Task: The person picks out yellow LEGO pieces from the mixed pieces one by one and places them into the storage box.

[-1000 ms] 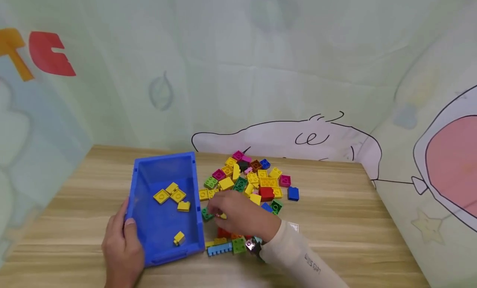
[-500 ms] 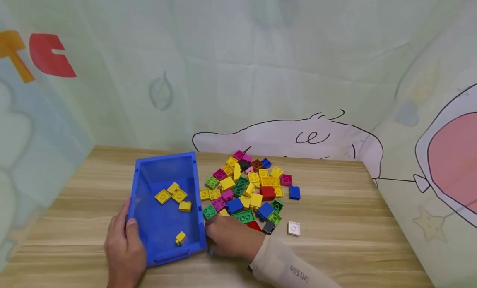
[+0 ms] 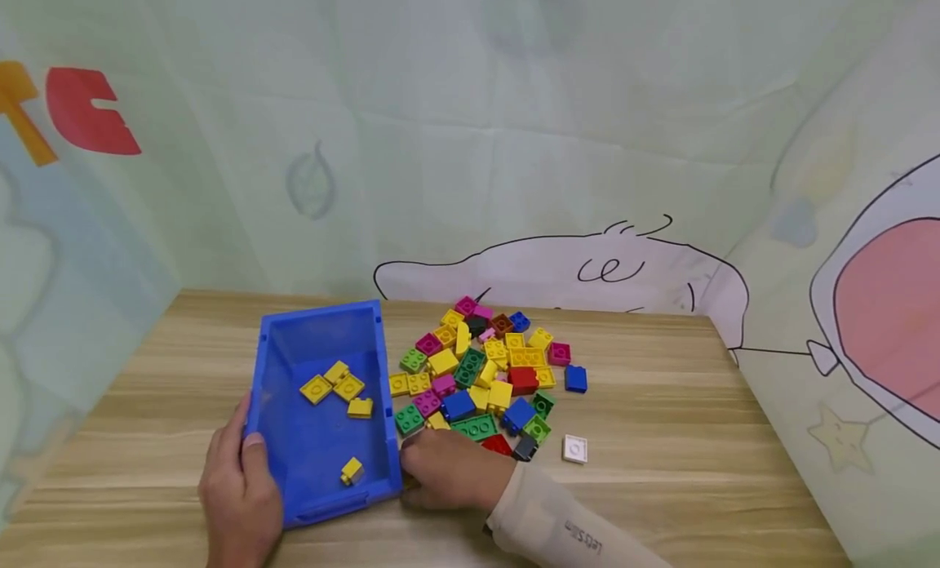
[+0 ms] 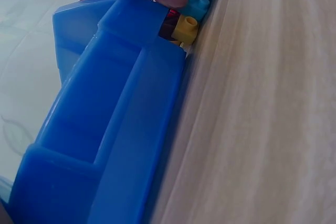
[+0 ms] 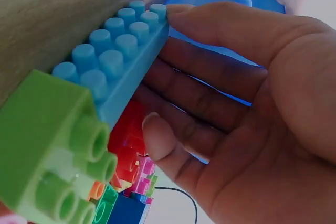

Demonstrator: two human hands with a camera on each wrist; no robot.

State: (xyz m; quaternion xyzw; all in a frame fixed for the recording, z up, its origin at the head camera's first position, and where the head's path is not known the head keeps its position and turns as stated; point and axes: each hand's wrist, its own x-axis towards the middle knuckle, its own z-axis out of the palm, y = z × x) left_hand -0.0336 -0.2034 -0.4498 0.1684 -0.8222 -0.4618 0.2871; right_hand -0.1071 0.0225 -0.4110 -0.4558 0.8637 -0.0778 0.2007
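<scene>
With the thumb over its rim, my left hand (image 3: 242, 490) grips the left side of a blue plastic bin (image 3: 394, 437). Several yellow toy bricks (image 3: 346, 382) lie inside. My right hand (image 3: 455, 474) is low at the pile's front, by the bin's right front corner. In the right wrist view its thumb touches the end of a long light blue brick (image 5: 123, 85), while the loosely bent fingers reach behind it. The left wrist view shows a small yellow brick (image 4: 185, 29) beside that light blue brick, close to the thumb. A lime green brick (image 5: 37, 135) stands nearest the right wrist camera.
A pile of mixed bricks (image 3: 470, 368) spreads right of the bin on the wooden table (image 3: 661, 470). A white square piece (image 3: 575, 449) and a blue brick (image 3: 576, 379) lie at its right edge. A printed cloth (image 3: 470, 184) hangs behind the table.
My right hand has come from the middle of the pile to its front, near the bin's corner, then stayed almost still. The left hand and the bin have kept their place.
</scene>
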